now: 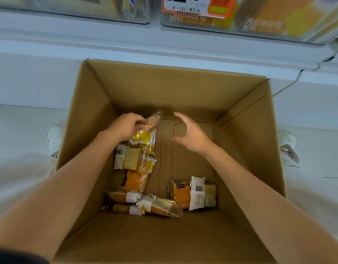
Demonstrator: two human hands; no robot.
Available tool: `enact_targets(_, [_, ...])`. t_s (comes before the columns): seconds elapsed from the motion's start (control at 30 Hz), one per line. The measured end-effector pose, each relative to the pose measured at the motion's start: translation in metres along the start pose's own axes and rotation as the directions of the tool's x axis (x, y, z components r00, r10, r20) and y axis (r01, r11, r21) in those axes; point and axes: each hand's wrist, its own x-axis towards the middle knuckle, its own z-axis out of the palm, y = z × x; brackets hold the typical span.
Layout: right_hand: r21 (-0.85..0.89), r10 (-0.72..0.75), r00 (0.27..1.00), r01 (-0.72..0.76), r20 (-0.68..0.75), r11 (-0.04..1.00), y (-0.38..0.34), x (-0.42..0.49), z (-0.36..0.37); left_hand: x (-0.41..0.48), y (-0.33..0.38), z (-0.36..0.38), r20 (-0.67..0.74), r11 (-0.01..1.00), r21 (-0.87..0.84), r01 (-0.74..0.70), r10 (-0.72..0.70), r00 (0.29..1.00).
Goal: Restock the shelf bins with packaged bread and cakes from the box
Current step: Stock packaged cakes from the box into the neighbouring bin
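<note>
Toward the far-left of the box (pixel 183 88), the left hand (pixel 127 126) grips one wrapped cake (pixel 152 120) by its end. The right hand (pixel 190 134) hovers mid-box, fingers spread and empty. Cupping that hand underneath should keep the soft cake from bending on the lift.

Soft even light, blurred, edge-warped

Looks down into a cardboard box (pixel 183 88). Grips a packaged cake (pixel 152 121) with the left hand (pixel 126 126) at the far left, holds the right hand (pixel 191 132) beside it with fingers spread, above loose packs (pixel 133 159) along the left and near sides. Shows clear shelf bins (pixel 259 25) beyond.
</note>
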Motion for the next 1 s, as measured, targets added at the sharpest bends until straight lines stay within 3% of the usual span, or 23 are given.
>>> enact_targets(0.07, [0.032, -0.086, 0.995, 0.085, 0.046, 0.996, -0.014, -0.003, 0.001, -0.017, 0.024, -0.014, 0.123, 0.973, -0.224, -0.056, 0.085, 0.989])
enact_targets(0.13, [0.22, -0.112, 0.992, 0.097, 0.056, 0.971, -0.022, -0.004, 0.001, -0.032, 0.035, -0.021, 0.076, 0.905, -0.424, -0.034, 0.073, 0.994])
enact_targets(0.2, [0.404, -0.059, 0.996, 0.028, 0.064, 0.914, -0.023, -0.008, -0.001, -0.044, 0.032, -0.019, -0.102, 0.752, -0.658, 0.019, -0.115, 0.988])
enact_targets(0.23, [0.47, -0.018, 0.996, -0.024, 0.084, 0.882, -0.021, -0.01, -0.002, -0.049, 0.029, -0.016, -0.126, 0.618, -0.785, 0.054, -0.245, 0.961])
enact_targets(0.3, [0.582, 0.049, 0.99, -0.12, 0.135, 0.805, -0.018, -0.012, 0.001, -0.06, 0.027, -0.006, 0.033, 0.435, -0.883, 0.176, -0.318, 0.948])
enact_targets(0.37, [0.634, 0.081, 0.982, -0.173, 0.171, 0.754, -0.014, -0.014, 0.008, -0.069, 0.031, 0.011, 0.228, 0.375, -0.877, 0.299, -0.222, 0.948])
enact_targets(0.43, [0.62, 0.091, 0.978, -0.191, 0.19, 0.761, -0.01, -0.015, 0.011, -0.073, 0.028, 0.027, 0.216, 0.36, -0.878, 0.314, -0.286, 0.933])
enact_targets(0.53, [0.527, 0.147, 0.97, -0.228, 0.192, 0.819, 0.006, -0.017, 0.013, -0.073, 0.011, 0.035, 0.017, 0.378, -0.894, 0.24, -0.507, 0.862])
enact_targets(0.6, [0.412, 0.203, 0.952, -0.284, 0.229, 0.866, 0.018, -0.014, 0.022, -0.073, -0.002, 0.037, -0.094, 0.383, -0.909, 0.165, -0.573, 0.814])
enact_targets(0.77, [0.302, 0.334, 0.879, -0.438, 0.339, 0.846, 0.037, 0.006, 0.076, -0.068, -0.013, 0.048, -0.219, 0.407, -0.911, 0.069, -0.618, 0.755])
enact_targets(1.0, [0.341, 0.395, 0.864, -0.49, 0.313, 0.802, 0.032, 0.03, 0.152, -0.066, -0.02, 0.055, -0.251, 0.434, -0.899, 0.052, -0.61, 0.751])
